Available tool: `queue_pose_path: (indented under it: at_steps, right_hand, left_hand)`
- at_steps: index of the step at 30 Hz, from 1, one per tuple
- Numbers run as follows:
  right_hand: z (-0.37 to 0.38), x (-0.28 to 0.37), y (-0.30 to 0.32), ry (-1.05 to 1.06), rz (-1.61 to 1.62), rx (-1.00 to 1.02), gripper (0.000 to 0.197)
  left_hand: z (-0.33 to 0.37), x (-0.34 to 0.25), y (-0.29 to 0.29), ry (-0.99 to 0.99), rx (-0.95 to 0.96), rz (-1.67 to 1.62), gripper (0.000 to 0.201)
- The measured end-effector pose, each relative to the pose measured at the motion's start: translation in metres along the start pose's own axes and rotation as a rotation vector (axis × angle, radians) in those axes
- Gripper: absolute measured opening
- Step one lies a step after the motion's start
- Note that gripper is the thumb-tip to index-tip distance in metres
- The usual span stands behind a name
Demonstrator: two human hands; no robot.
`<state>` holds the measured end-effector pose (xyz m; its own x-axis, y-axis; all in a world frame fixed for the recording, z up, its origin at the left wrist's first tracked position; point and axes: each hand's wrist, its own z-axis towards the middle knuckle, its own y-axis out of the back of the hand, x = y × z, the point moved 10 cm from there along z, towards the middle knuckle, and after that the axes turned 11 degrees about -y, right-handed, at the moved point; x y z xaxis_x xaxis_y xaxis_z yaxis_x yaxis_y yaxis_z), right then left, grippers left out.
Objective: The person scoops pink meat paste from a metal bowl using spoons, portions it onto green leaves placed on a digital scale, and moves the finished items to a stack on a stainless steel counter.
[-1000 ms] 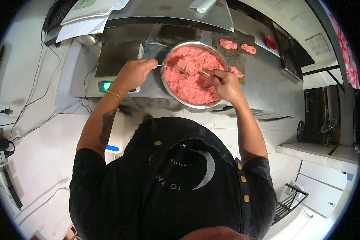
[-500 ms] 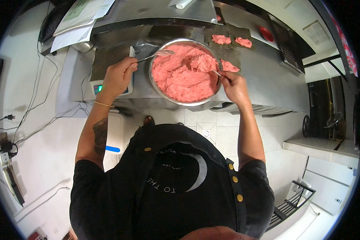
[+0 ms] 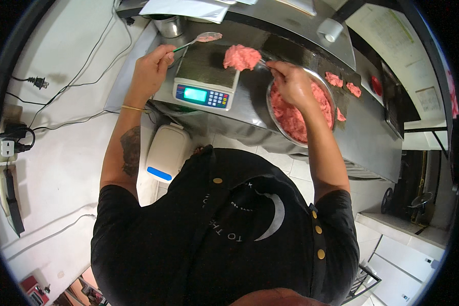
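Observation:
My left hand (image 3: 153, 70) is closed on the handle of a metal spoon (image 3: 187, 44), whose tip carries a smear of pink paste. In my right hand (image 3: 292, 85) is a second spoon (image 3: 262, 62), bearing a large lump of pink minced paste (image 3: 241, 57). That lump hangs over the right far corner of a digital scale (image 3: 229, 100) with a lit display. A dark, rough sheet (image 3: 205, 70) covers the scale's top. Below my right wrist stands a round metal bowl (image 3: 272, 115) of the same paste, partly hidden by my forearm.
Several pink portions (image 3: 333, 79) lie on dark sheets right of the bowl. A metal pot (image 3: 169, 26) and papers (image 3: 183, 9) are at the far left. Beneath the counter's near edge stands a lidded bin (image 3: 167, 148). Cables (image 3: 76, 66) run along the left wall.
My view has turned left. My right hand has lifted a lump of paste out of the bowl and carried it left to the scale. The left spoon has moved away from the bowl.

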<state>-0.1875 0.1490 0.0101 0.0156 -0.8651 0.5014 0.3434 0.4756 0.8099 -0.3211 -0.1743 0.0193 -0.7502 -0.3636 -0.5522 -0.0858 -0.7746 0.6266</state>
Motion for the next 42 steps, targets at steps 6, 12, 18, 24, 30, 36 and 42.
queue_pose_path:
  at_steps: [6,12,18,24,30,36,42]
  right_hand:
    - [0.047,0.026,-0.103,0.145,-0.133,0.075,0.030]
    - [0.056,0.020,-0.157,0.068,-0.203,0.241,0.041]
    - [0.054,0.002,-0.168,0.041,-0.129,0.244,0.040]
    - [0.056,0.001,-0.171,-0.022,-0.136,0.261,0.031]
    - [0.050,-0.003,-0.158,-0.178,0.018,0.206,0.028]
    - [0.033,0.028,-0.106,-0.018,-0.033,-0.010,0.037]
    - [-0.002,0.034,-0.114,0.119,-0.347,0.037,0.049]
  left_hand:
    - [-0.030,0.081,-0.002,-0.025,0.064,0.051,0.024]
    - [-0.038,0.101,-0.031,-0.131,0.138,0.142,0.020]
    - [-0.038,0.103,-0.039,-0.190,0.180,0.181,0.025]
    - [-0.043,0.091,-0.049,-0.251,0.294,0.233,0.031]
    - [-0.047,0.100,-0.062,-0.322,0.344,0.261,0.035]
    - [-0.043,0.098,-0.064,-0.310,0.345,0.274,0.035]
    - [-0.043,0.102,-0.065,-0.326,0.325,0.257,0.037]
